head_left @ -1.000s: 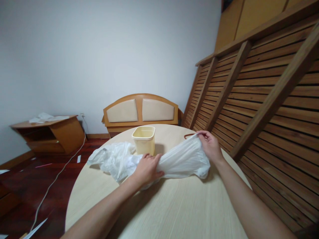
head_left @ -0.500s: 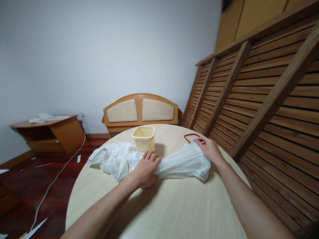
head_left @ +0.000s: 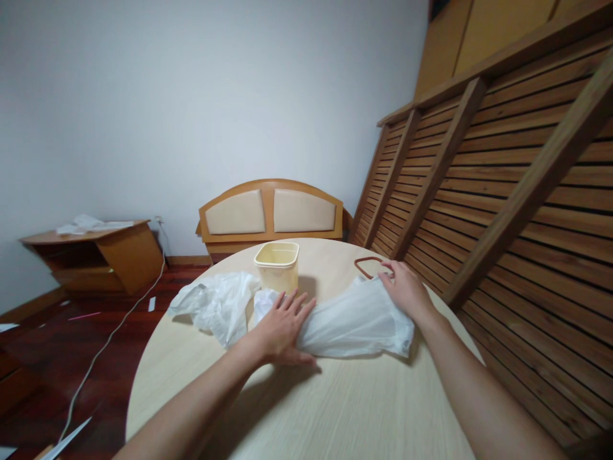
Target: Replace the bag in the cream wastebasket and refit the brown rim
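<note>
A white plastic bag [head_left: 357, 319] lies flat on the round pale wooden table [head_left: 335, 409]. My left hand [head_left: 280, 322] rests on the bag's left end with fingers stretched out and spread. My right hand [head_left: 407, 291] lies flat on the bag's right end, fingers extended. A second crumpled plastic bag [head_left: 215, 303] lies to the left of my left hand. Behind the hands stands a small cream plastic bin [head_left: 278, 265], upright and open at the top.
A reddish-brown loop [head_left: 366, 265] lies on the table beyond my right hand. Slatted wooden panels [head_left: 502, 179] lean along the right. A wooden headboard [head_left: 271, 214] and a low cabinet [head_left: 96, 255] stand by the wall; a cable [head_left: 110, 338] runs over the dark floor.
Both hands let go of the bunched bag and lowered it. It now lies spread flat on the table with both palms pressing on it.
</note>
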A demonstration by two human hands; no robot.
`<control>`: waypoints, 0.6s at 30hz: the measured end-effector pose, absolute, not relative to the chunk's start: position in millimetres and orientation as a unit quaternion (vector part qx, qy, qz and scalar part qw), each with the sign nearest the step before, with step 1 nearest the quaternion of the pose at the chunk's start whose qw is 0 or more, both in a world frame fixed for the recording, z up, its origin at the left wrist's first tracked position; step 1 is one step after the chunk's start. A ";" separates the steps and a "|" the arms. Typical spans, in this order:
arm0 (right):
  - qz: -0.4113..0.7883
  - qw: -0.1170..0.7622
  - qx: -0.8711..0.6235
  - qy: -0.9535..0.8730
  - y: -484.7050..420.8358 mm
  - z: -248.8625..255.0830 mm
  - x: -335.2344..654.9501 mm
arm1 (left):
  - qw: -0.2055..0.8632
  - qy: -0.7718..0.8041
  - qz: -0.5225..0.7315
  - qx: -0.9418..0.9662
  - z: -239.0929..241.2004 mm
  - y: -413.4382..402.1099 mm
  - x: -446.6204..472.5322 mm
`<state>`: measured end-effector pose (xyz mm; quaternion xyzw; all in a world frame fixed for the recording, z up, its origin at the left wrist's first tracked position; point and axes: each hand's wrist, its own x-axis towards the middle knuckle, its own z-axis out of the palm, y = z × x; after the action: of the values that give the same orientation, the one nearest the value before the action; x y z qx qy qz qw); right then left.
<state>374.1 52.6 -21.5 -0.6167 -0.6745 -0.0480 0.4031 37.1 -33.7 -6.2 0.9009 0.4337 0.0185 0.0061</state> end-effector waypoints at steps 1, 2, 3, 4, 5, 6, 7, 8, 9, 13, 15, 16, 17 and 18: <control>-0.075 0.405 -0.598 -0.688 47.7 -16.3 367.7 | -0.001 0.434 0.022 0.901 -8.5 -33.5 38.2; -0.093 0.407 -0.572 -0.706 42.1 -10.8 360.0 | -0.006 0.430 0.026 0.902 -10.6 -32.8 38.8; -0.089 0.409 -0.538 -0.731 35.7 -5.5 350.9 | -0.008 0.424 0.029 0.905 -12.4 -31.6 38.6; -0.061 0.400 -0.498 -0.767 28.9 -1.1 340.8 | -0.009 0.415 0.034 0.909 -13.9 -29.9 37.9; -0.018 0.370 -0.453 -0.811 21.7 1.9 330.1 | -0.010 0.404 0.038 0.914 -15.0 -27.8 36.7; 0.024 0.326 -0.413 -0.850 14.7 3.2 318.9 | -0.011 0.393 0.042 0.919 -15.6 -25.4 35.1; 0.059 0.282 -0.377 -0.880 8.2 2.7 307.9 | -0.010 0.382 0.043 0.923 -15.8 -22.7 33.4; 0.088 0.237 -0.353 -0.901 2.4 0.6 297.4 | -0.007 0.372 0.042 0.927 -15.5 -20.0 31.6; 0.112 0.203 -0.341 -0.911 -2.3 -2.9 287.7 | 0.000 0.363 0.041 0.931 -14.7 -17.5 29.9; 0.176 0.113 -0.322 -0.923 -10.7 -19.2 263.6 | 0.047 0.325 0.045 0.943 -8.4 -12.6 25.3; 0.191 0.109 -0.328 -0.919 -10.4 -23.5 261.1 | 0.055 0.323 0.050 0.943 -4.5 -14.3 24.7; 0.193 0.112 -0.335 -0.916 -9.8 -24.2 261.7 | 0.051 0.328 0.050 0.942 -2.7 -15.9 24.9; 0.192 0.115 -0.341 -0.913 -8.9 -24.2 263.0 | 0.045 0.338 0.048 0.939 -1.2 -17.7 25.5; 0.188 0.116 -0.348 -0.911 -8.0 -23.8 264.9 | 0.038 0.350 0.043 0.935 0.0 -19.7 26.5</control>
<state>264.9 -8.0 -23.8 -0.3484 -0.9110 0.1878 0.1161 26.5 -19.7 0.0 0.9350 0.3499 0.0434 0.0379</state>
